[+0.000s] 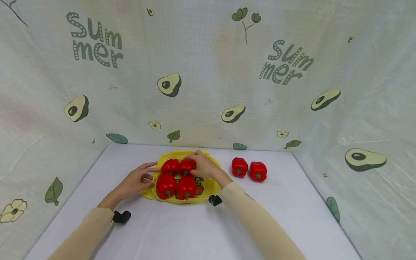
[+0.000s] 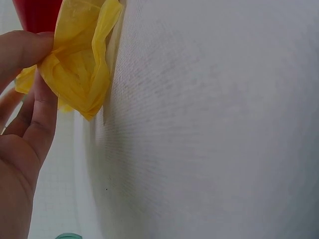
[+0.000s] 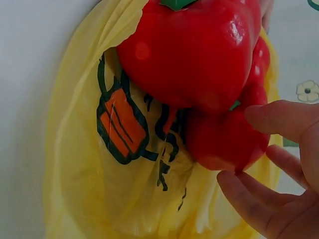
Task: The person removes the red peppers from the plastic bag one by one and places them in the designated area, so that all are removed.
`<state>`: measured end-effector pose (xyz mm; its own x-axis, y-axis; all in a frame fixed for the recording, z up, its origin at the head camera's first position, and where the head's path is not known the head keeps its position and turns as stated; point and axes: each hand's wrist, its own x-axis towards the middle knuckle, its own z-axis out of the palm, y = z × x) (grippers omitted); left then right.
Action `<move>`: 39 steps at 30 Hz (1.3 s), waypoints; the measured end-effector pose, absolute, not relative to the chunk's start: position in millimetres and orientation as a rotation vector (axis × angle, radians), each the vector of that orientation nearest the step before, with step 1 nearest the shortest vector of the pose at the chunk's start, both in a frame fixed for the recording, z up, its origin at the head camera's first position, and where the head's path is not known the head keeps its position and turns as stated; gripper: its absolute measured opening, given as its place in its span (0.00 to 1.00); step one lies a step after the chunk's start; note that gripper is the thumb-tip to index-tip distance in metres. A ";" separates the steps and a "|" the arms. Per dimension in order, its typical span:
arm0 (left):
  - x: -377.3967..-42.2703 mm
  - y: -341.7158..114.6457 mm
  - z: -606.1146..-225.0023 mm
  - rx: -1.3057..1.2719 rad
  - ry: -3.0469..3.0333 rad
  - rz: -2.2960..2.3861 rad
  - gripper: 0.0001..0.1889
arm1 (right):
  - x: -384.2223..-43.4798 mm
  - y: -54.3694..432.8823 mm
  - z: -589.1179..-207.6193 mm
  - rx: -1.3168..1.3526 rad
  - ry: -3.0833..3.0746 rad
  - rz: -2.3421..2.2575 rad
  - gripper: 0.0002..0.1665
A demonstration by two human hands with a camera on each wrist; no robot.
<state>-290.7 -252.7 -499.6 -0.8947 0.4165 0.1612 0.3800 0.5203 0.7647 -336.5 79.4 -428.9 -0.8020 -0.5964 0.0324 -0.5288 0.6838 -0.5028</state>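
A yellow plastic bag with dark print lies spread on the table, and several red bell peppers sit grouped on it. At the bag's left edge, my left hand pinches the crumpled yellow plastic between thumb and fingers. My right hand reaches over from the right and holds the back right bell pepper, thumb on one side and fingertips on the other. In the right wrist view a larger bell pepper partly covers it. Part of the bag's edge folds up against that larger pepper.
Two more red bell peppers, one beside the other, stand on the white table to the right of the bag. A printed cloth hangs behind the table and along both sides.
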 end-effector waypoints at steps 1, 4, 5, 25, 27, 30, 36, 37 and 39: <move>-290.5 -252.6 -499.4 0.706 2.700 1.345 0.28 | -337.4 78.4 -430.2 -0.923 2.765 -0.746 0.33; -289.8 -252.3 -498.5 0.696 2.697 1.351 0.28 | -340.0 75.8 -434.6 -0.909 2.775 -0.720 0.33; -289.6 -252.0 -498.3 0.694 2.698 1.354 0.28 | -340.4 75.0 -435.7 -0.899 2.773 -0.723 0.33; -291.6 -251.4 -500.5 0.707 2.699 1.351 0.28 | -340.1 68.7 -447.3 -0.793 2.791 -0.762 0.34; -291.3 -251.5 -500.8 0.709 2.698 1.354 0.28 | -339.5 68.8 -448.2 -0.787 2.796 -0.771 0.35; -289.9 -251.3 -500.6 0.711 2.697 1.354 0.28 | -339.5 69.6 -449.2 -0.792 2.798 -0.779 0.35; -289.0 -250.6 -499.9 0.708 2.700 1.349 0.28 | -336.1 77.5 -444.4 -0.809 2.776 -0.798 0.34; -289.3 -250.7 -500.0 0.707 2.702 1.348 0.28 | -335.2 79.5 -442.2 -0.811 2.773 -0.802 0.34; -290.0 -250.9 -500.2 0.704 2.704 1.351 0.28 | -333.6 83.1 -437.0 -0.821 2.774 -0.808 0.34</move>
